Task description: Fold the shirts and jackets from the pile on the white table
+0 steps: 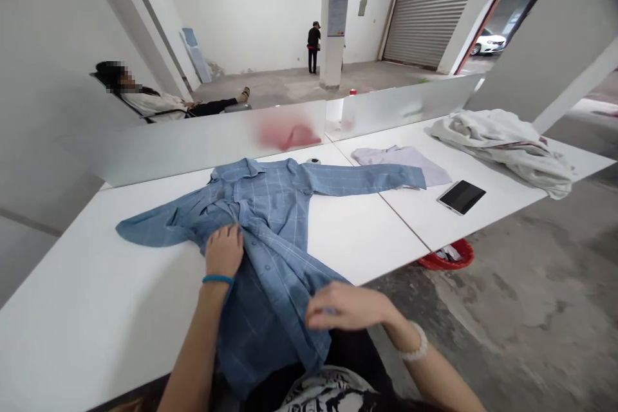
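A blue long-sleeved shirt (270,199) with a thin pale check lies spread on the white table, collar toward the back. Its front is partly folded over, and its lower part hangs past the near edge toward my lap. My left hand (224,251), wearing a blue wristband, rests on the shirt's front beside the button strip, fingers curled into the cloth. Over the lower right front edge, my right hand (345,306) has its thumb and fingers closed on the shirt; it is slightly blurred and the grip is partly hidden.
A pale lilac garment (400,158) lies under the right sleeve's end. Farther right are a tablet (462,197) and a heap of whitish cloth (506,145). Frosted partitions (217,141) line the table's back. A red bin (449,257) stands below. Two people are beyond.
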Demonstrator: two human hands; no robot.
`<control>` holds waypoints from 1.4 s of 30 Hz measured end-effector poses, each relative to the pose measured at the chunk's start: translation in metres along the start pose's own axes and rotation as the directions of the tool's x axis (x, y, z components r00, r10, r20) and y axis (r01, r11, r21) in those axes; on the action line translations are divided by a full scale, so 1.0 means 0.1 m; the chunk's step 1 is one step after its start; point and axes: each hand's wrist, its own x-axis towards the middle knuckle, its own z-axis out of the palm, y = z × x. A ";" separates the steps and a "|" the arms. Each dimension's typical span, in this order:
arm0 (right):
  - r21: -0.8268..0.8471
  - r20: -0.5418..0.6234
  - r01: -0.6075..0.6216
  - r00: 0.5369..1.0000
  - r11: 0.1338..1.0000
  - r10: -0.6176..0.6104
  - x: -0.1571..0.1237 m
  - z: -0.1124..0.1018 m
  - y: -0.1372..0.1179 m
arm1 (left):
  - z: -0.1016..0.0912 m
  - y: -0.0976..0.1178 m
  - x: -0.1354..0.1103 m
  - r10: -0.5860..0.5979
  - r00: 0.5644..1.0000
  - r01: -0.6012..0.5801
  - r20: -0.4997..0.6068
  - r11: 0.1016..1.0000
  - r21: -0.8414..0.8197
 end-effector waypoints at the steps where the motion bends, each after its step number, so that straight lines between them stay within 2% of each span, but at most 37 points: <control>1: -0.034 -0.102 -0.071 0.993 0.997 0.067 0.08 -0.13 0.09 | 0.06 0.01 -0.18 0.027 1.000 -0.026 -0.010 0.999 0.040; 3: -0.130 -0.303 -0.238 0.934 0.963 0.190 0.28 -0.31 0.35 | 0.21 0.01 -0.57 0.088 0.995 -0.083 -0.035 0.988 0.133; 5: -0.231 -0.434 -0.366 0.868 0.901 0.241 0.51 -0.36 0.65 | 0.36 -0.06 -0.92 0.119 0.991 -0.106 -0.056 0.974 0.199; 7: -0.321 -0.479 -0.449 0.836 0.834 0.266 0.70 -0.29 0.92 | 0.46 -0.18 -1.16 0.124 0.991 -0.108 -0.056 0.966 0.234; 9: -0.403 -0.469 -0.497 0.833 0.769 0.293 0.77 -0.16 1.12 | 0.46 -0.36 -1.29 0.128 0.992 -0.118 -0.019 0.955 0.272; 12: -0.494 -0.456 -0.532 0.832 0.688 0.316 0.66 -0.04 1.28 | 0.33 -0.67 -1.30 0.105 0.993 -0.114 0.046 0.942 0.314; 14: -0.521 -0.458 -0.556 0.823 0.648 0.337 0.50 -0.08 1.36 | 0.22 -0.90 -1.26 0.083 0.994 -0.102 0.070 0.938 0.333; 19: -0.516 -0.421 -0.632 0.775 0.578 0.471 0.11 -0.48 1.59 | 0.03 -1.43 -1.08 0.072 0.988 -0.118 0.136 0.921 0.372; 22: -0.521 -0.435 -0.674 0.738 0.524 0.517 -0.04 -0.70 1.71 | -0.07 -1.56 -0.99 0.103 0.984 -0.154 0.148 0.904 0.399; 24: -0.538 -0.488 -0.692 0.722 0.482 0.491 -0.08 -0.73 1.69 | -0.11 -1.51 -0.97 0.165 0.982 -0.189 0.093 0.887 0.421; 25: -0.550 -0.509 -0.684 0.729 0.478 0.458 -0.10 -0.69 1.65 | -0.12 -1.44 -0.98 0.197 0.979 -0.200 0.051 0.881 0.428; 28: -0.554 -0.527 -0.615 0.781 0.562 0.335 -0.17 -0.42 1.42 | -0.03 -1.16 -1.09 0.253 0.967 -0.220 -0.032 0.889 0.401; 30: -0.522 -0.542 -0.586 0.789 0.620 0.288 -0.27 -0.17 1.24 | 0.09 -0.99 -1.22 0.264 0.964 -0.233 -0.031 0.897 0.376; 33: -0.481 -0.610 -0.644 0.733 0.596 0.301 -0.49 0.15 1.03 | 0.27 -0.80 -1.43 0.263 0.964 -0.229 -0.041 0.899 0.372; 35: -0.453 -0.637 -0.688 0.695 0.567 0.334 -0.64 0.27 0.95 | 0.33 -0.71 -1.55 0.254 0.965 -0.216 -0.068 0.912 0.348; 38: -0.402 -0.609 -0.695 0.689 0.596 0.393 -0.77 0.30 0.87 | 0.36 -0.62 -1.68 0.294 0.954 -0.265 -0.062 0.922 0.282; 42: -0.319 -0.566 -0.659 0.709 0.681 0.421 -0.78 0.13 0.62 | 0.35 -0.58 -1.79 0.399 0.916 -0.378 -0.028 0.885 0.272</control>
